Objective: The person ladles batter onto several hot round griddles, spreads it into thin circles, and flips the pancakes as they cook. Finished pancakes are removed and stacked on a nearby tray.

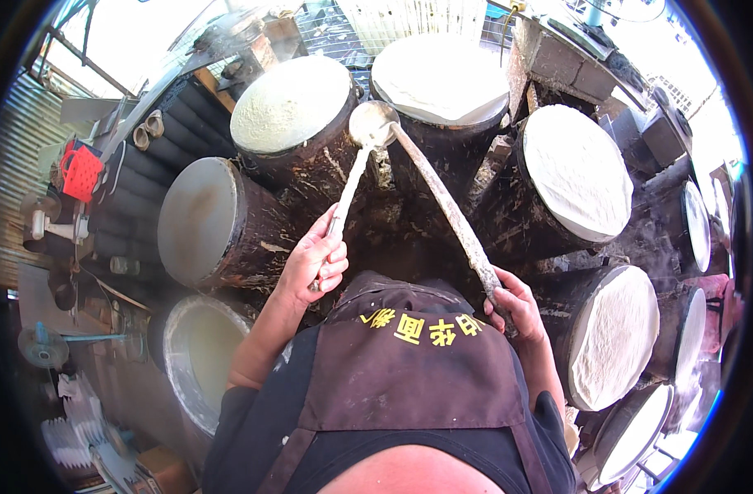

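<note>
My right hand point(512, 305) is closed round the lower end of a long wooden handle, which rises to the round metal bowl of a ladle point(444, 193). My left hand point(315, 262) grips a shorter stick point(351, 185) thickly coated in white paste. The stick's far end meets the ladle's bowl, where some pale paste shows. Both tools are held up in front of me, between two dark drums at the far side. One far drum holds a lumpy off-white mass point(290, 103); its neighbour is topped with a smooth white mass point(438, 78).
On the right, more drums hold a white mass point(578, 171) and a rough white mass point(613, 337). Left are a drum with a flat grey top point(197, 222) and a vat of pale liquid point(216, 350). A red plastic basket point(82, 173) and a fan point(43, 346) stand beyond.
</note>
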`<state>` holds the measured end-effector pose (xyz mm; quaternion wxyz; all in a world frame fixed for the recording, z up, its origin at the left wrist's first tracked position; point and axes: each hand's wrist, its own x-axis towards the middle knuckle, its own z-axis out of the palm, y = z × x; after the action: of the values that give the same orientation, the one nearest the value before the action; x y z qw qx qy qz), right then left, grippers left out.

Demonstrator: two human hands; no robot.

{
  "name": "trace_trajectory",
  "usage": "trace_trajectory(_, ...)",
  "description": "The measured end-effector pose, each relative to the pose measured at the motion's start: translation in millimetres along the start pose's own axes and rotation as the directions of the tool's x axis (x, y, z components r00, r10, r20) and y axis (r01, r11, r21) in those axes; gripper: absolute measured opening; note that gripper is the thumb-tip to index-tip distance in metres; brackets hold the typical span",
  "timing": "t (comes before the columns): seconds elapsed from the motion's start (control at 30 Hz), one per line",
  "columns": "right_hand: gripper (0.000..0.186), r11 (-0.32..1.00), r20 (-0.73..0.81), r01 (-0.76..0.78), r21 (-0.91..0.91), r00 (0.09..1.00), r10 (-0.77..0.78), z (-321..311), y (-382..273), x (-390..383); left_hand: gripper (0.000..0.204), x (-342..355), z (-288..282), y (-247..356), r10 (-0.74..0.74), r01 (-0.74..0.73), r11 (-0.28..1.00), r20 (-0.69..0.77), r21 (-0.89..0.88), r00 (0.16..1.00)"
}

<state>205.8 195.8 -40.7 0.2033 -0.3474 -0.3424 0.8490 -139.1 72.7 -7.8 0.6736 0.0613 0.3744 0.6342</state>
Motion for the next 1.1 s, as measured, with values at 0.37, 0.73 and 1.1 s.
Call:
trace_trajectory(0.37,0.053,0.998,0.033,0.003,-0.06,0.999,-0.001,-21.8,-23.5,-3.9,0.059,12.7,24.4,-13.5,0.033,-0.031,0.994,-0.019,0.105,0.999)
trace_trajectory(0.73,0.052,0.981,0.053,0.178,-0.082,0.983,-0.174,-27.3,0.8,21.8,0.057,8.2,42.4,-15.1,-0.071,0.068,0.993,0.025,0.092,0.997)
trace_trajectory(1.1,0.053,0.909,0.229,0.408,0.082,0.88,-0.416,14.7,-27.7,48.1,0.048,3.1,11.8,-4.8,-0.306,0.308,0.95,0.04,-0.042,0.951)
